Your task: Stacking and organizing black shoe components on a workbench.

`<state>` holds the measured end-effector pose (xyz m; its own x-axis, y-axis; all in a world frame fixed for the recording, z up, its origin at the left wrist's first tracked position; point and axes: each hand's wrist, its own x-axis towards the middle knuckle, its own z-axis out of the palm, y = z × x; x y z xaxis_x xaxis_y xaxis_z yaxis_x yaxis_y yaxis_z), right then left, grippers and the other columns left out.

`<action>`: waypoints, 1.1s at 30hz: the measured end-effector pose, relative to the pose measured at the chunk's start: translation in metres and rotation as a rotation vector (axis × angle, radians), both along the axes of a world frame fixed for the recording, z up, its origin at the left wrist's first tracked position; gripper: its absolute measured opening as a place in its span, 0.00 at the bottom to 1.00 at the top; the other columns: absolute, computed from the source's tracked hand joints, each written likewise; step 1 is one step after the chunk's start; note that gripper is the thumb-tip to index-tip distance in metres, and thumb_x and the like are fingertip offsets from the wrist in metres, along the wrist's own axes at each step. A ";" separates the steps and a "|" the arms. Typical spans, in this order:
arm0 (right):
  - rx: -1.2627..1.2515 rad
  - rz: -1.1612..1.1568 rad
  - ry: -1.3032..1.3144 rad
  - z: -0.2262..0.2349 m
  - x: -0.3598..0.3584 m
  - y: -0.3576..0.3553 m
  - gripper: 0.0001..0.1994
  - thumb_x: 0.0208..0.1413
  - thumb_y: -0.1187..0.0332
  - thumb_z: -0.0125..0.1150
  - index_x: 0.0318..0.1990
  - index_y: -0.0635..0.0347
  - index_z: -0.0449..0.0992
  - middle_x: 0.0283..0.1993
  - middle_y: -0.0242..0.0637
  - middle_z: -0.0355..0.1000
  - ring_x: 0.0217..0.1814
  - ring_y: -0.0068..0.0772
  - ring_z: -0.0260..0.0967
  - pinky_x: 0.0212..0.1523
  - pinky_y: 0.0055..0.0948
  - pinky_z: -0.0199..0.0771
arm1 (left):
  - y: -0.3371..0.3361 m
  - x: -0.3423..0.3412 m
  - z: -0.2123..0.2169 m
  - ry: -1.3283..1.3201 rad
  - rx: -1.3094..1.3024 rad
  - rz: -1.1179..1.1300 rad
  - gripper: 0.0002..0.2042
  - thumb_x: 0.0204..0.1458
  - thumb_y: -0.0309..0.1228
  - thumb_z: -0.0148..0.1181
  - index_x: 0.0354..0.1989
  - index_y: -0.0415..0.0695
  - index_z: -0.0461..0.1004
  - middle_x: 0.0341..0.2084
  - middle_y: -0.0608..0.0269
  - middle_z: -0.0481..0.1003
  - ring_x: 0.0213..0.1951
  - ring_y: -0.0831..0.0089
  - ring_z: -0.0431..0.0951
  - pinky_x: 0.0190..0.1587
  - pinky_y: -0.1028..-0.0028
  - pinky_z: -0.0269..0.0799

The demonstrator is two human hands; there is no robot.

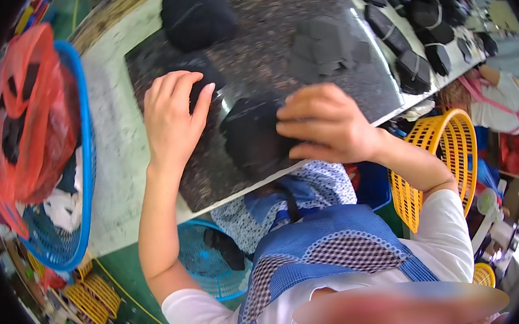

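Observation:
A dark stack of flat black pieces [256, 136], seemingly fabric, lies near the front edge of a speckled dark board. At its right edge is my right hand [330, 126], fingers bent and apart, slightly blurred; no held piece shows in it. My left hand [173, 117] hovers or rests at the board's left side, its thumb spread from the fingers. Past its fingertips lies another black piece [203, 69], partly hidden by the hand. Behind that sits a taller black pile [196, 14]. Thin grey-black pieces [323, 46] lie overlapping on the board's right half.
The dark board [263, 58] lies on a white table [112, 112]. At left stands a blue basket [86, 127] with a red plastic bag [32, 137]. Tied black bundles [414, 70] line the far right. A yellow basket [459, 146] is beside my right arm; a person [502, 103] sits beyond.

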<state>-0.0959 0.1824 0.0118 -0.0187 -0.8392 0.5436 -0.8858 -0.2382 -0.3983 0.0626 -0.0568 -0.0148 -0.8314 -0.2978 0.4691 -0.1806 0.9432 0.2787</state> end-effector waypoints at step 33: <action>0.787 -0.062 -1.152 0.024 0.010 -0.005 0.17 0.66 0.62 0.62 0.26 0.62 0.73 0.19 0.29 0.72 0.18 0.14 0.67 0.19 0.19 0.65 | 0.080 0.053 0.044 -0.246 1.413 0.094 0.13 0.63 0.37 0.63 0.33 0.38 0.78 0.21 0.62 0.81 0.24 0.81 0.81 0.25 0.82 0.74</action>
